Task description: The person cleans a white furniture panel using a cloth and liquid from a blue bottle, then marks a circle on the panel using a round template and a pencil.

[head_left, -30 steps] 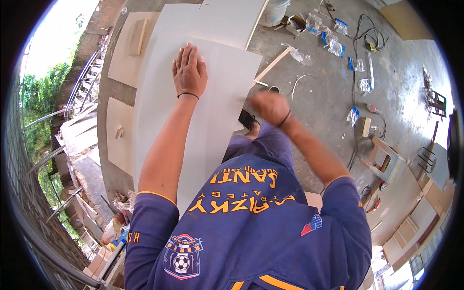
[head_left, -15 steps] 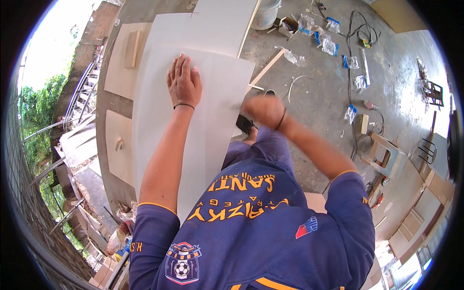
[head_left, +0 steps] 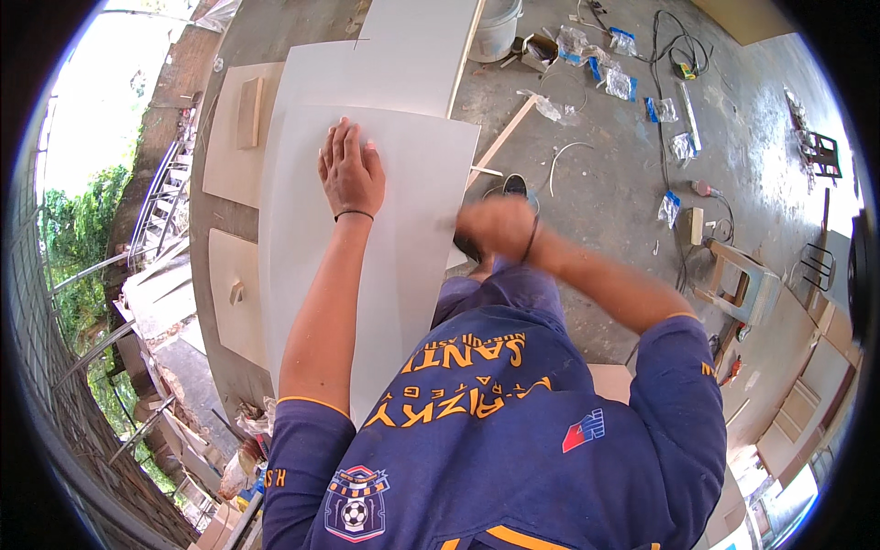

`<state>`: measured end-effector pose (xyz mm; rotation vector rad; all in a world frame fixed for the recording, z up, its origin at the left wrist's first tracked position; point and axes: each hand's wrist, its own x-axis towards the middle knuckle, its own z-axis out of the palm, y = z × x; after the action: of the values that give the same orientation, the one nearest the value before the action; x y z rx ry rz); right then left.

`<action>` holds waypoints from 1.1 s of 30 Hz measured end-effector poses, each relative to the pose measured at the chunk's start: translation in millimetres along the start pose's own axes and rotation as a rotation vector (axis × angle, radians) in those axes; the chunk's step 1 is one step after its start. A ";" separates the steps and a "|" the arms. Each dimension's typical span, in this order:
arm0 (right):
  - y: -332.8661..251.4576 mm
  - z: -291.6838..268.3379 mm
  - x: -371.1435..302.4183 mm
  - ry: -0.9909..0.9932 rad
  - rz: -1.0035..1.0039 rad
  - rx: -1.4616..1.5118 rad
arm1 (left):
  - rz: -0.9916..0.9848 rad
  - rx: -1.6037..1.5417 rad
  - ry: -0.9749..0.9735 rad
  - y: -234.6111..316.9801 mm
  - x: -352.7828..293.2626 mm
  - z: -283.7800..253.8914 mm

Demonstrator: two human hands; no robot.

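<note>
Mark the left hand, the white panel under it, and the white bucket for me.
Left hand (head_left: 354,185): head view, on the back of the hand.
White panel (head_left: 417,192): head view, on its bare upper face.
White bucket (head_left: 495,38): head view, on its outer wall.

Daylight (head_left: 110,105) and green foliage (head_left: 82,229) show left of the grey floor (head_left: 605,247).
</note>
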<state>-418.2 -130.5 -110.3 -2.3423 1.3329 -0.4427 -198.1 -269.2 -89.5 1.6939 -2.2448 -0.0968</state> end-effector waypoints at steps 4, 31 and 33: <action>95.0 -46.0 40.0 0.243 0.341 -0.216 | 0.008 0.006 0.009 0.5 -0.3 -0.9; 115.1 -39.9 47.0 0.062 0.448 -0.227 | 0.030 -0.009 0.020 2.0 1.5 3.2; 103.8 -54.1 51.7 0.137 0.499 -0.143 | 0.028 0.013 0.025 -6.1 -4.0 3.9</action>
<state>-494.3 -233.5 -111.0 -2.0040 1.9968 -0.3625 -192.6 -267.7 -95.6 1.6602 -2.2550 -0.0535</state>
